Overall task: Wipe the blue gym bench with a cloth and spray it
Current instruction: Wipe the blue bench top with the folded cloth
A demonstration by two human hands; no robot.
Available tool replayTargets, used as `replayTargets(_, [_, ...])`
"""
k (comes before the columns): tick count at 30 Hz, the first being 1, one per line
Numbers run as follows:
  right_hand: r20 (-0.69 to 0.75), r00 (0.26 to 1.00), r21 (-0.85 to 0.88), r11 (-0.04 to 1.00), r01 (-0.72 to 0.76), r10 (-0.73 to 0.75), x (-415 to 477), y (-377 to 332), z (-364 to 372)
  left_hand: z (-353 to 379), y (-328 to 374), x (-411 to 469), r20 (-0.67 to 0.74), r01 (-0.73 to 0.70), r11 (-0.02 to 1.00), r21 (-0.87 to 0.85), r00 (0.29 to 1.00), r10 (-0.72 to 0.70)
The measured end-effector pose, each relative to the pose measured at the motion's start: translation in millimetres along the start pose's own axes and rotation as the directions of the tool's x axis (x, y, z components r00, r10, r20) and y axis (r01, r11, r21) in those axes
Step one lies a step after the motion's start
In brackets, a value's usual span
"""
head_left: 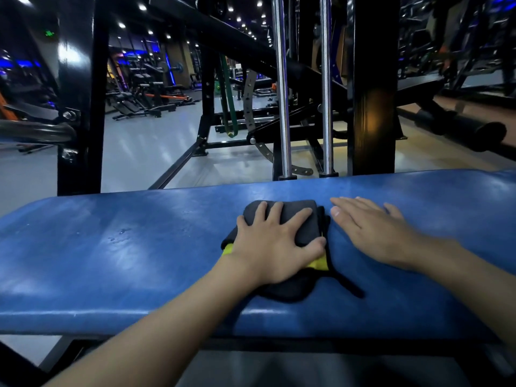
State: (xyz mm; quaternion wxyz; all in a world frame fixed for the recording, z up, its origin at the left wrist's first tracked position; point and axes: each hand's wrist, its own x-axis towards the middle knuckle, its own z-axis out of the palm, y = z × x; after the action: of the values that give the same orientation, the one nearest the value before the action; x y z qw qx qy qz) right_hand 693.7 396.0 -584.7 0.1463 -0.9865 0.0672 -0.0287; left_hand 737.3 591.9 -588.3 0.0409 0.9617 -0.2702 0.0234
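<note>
The left hand presses spread fingers on a dark cloth on the blue surface, the right hand flat just beside it.

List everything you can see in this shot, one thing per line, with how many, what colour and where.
bench: one, blue, across the foreground
cloth: one, dark grey with a yellow part, lying on the bench near its middle
rods: two, shiny silver, upright just behind the bench
posts: two, black, one right of the rods, one far left
band: one, green, hanging on the frame behind
other benches: several, black, far back on the left
floor: grey, shiny, behind the bench
left hand: flat on the cloth, fingers spread
right hand: flat on the bench, right of the cloth
</note>
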Motion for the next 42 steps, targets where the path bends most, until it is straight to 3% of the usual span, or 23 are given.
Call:
replayTargets(4, [0.038, 0.999, -0.113, 0.994, -0.011, 0.016, 6, 0, 14, 3, -14, 59, -0.01, 0.017, 1.0, 0.008, 1.0, -0.017])
replayTargets(14, [-0.002, 1.0, -0.095, 0.995, 0.011, -0.011, 7, 3, 15, 0, -30, 150, 0.039, 0.095, 0.995, 0.014, 0.995, -0.095])
replayTargets(19, [0.005, 1.0, -0.065, 0.998, -0.008, 0.009, 4, 2, 14, 0, -28, 119, 0.05, 0.066, 0.998, 0.017, 0.997, -0.067])
replayTargets(33, [-0.022, 1.0, -0.051, 0.999, 0.008, -0.009, -5, 0, 10, -6, -2, -72, 0.019, -0.038, 0.997, 0.071, 0.999, 0.037])
replayTargets(38, [-0.037, 0.999, -0.096, 0.995, 0.031, -0.034, -7, -3, 5, -8, 2, -78, -0.006, 0.003, 1.0, 0.015, 1.0, -0.003])
replayTargets(42, [-0.071, 0.996, -0.028, 0.998, 0.049, -0.051, -1, -11, 1, -5, -1, -55, 0.035, 0.032, 0.999, 0.027, 0.999, -0.033])
